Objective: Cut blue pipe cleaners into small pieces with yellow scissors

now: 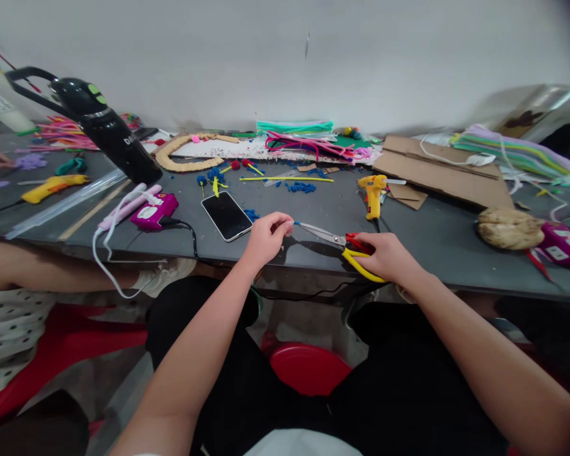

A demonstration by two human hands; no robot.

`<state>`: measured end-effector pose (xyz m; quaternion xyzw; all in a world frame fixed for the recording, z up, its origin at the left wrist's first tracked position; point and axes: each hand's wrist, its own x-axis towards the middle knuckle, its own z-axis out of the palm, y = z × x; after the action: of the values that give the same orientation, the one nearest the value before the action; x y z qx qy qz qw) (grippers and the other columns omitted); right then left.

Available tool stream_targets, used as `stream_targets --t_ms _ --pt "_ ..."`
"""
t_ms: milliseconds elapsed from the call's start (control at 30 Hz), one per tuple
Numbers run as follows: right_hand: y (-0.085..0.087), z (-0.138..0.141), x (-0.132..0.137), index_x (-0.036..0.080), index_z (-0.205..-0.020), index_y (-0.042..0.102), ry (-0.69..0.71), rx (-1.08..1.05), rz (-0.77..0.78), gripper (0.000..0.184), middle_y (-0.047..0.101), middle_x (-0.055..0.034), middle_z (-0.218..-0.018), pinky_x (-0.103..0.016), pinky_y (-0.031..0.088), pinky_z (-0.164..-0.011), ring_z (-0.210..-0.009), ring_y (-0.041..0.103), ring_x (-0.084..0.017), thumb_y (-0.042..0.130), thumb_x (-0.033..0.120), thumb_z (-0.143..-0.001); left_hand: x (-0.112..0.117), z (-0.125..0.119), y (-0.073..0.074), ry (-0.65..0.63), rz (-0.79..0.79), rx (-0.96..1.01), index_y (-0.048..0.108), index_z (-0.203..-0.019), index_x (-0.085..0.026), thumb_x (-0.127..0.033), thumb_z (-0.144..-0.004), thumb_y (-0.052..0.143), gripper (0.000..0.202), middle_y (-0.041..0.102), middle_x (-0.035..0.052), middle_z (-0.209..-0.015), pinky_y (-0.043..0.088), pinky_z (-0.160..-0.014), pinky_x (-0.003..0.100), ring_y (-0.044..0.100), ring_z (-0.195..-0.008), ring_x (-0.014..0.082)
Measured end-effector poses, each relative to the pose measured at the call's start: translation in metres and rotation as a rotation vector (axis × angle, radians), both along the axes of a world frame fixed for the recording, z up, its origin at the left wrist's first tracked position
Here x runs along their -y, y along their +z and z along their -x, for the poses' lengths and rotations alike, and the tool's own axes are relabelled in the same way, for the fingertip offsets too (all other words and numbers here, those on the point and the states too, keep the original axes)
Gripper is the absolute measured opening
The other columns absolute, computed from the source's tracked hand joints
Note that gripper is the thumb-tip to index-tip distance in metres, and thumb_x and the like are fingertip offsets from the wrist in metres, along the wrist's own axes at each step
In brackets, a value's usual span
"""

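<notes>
"Black and tall, the bottle (pixel 116 142) stood well left of the left hand (pixel 265 239). Why there?"

"Out of the elbow's way, I'd guess. Nearer that hand, the purple socket block (pixel 156 212) sat by the front of the worktop (pixel 427 234), perhaps so its dark cord could drop over the edge."

"And the phone (pixel 226 215)?"

"Flat, just left of the left hand, likely leaving the space between the hands free for cutting."

"What did the left hand have?"

"A small blue piece (pixel 297 223), pinched between thumb and fingers right at the blade tips, presumably to steady it there. Blue clippings (pixel 300 187) lay beyond."

"So the scissors (pixel 336 240) were between the hands?"

"Yes, pointing left, near the front edge. The right hand (pixel 386 253) gripped their red and yellow handles, which would give it the leverage. I couldn't tell whether the blades met."

"And the yellow glue gun (pixel 373 195)?"

"Just beyond the right hand, probably for easy reach. Farther right lay cardboard (pixel 444 170), seemingly set back to leave that arm room."
</notes>
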<state>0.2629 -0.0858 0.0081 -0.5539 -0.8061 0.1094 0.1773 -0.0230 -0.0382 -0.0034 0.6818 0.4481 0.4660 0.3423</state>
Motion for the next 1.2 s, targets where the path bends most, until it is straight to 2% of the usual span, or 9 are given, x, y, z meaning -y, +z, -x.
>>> stream_targets --t_ms 333,533,833,1200 --pt "0.006 0.002 0.001 0.019 -0.075 0.064 -0.008 0.032 0.034 0.022 0.057 -0.0003 -0.061 -0.027 0.034 -0.055 -0.055 0.044 -0.013 0.061 0.041 -0.075 -0.006 0.002 -0.009 0.026 -0.151 -0.074 0.068 -0.083 -0.016 -0.022 -0.085 0.058 0.012 0.069 0.0028 -0.076 0.048 -0.063 0.024 0.062 -0.067 0.0132" --pt "0.009 0.001 0.003 0.019 -0.078 0.065 -0.008 0.051 0.058 0.024 0.062 -0.0025 -0.065 -0.027 0.033 -0.056 -0.058 0.049 -0.015 0.06 0.042 -0.075 -0.004 0.002 -0.006 0.003 -0.219 -0.115 0.068 -0.082 -0.017 -0.018 -0.087 0.055 0.014 0.067 0.0029 -0.078 0.048 -0.067 0.024 0.063 -0.07 0.0131" --pt "0.015 -0.003 0.006 0.02 -0.078 0.062 -0.009 0.102 0.113 0.027 0.06 -0.0018 -0.063 -0.028 0.032 -0.056 -0.057 0.048 -0.015 0.058 0.046 -0.077 -0.001 0.002 -0.003 -0.082 -0.283 -0.202 0.066 -0.084 -0.017 -0.012 -0.09 0.048 0.019 0.064 0.0029 -0.079 0.046 -0.067 0.025 0.061 -0.073 0.0126" --pt "0.021 -0.002 0.009 0.021 -0.073 0.057 0.011 0.122 0.114 0.026 0.059 -0.0013 -0.061 -0.028 0.031 -0.054 -0.055 0.046 -0.014 0.058 0.047 -0.078 0.002 0.001 0.0 -0.094 -0.279 -0.258 0.066 -0.085 -0.017 -0.012 -0.091 0.046 0.022 0.064 0.0038 -0.081 0.045 -0.069 0.025 0.06 -0.074 0.0129"
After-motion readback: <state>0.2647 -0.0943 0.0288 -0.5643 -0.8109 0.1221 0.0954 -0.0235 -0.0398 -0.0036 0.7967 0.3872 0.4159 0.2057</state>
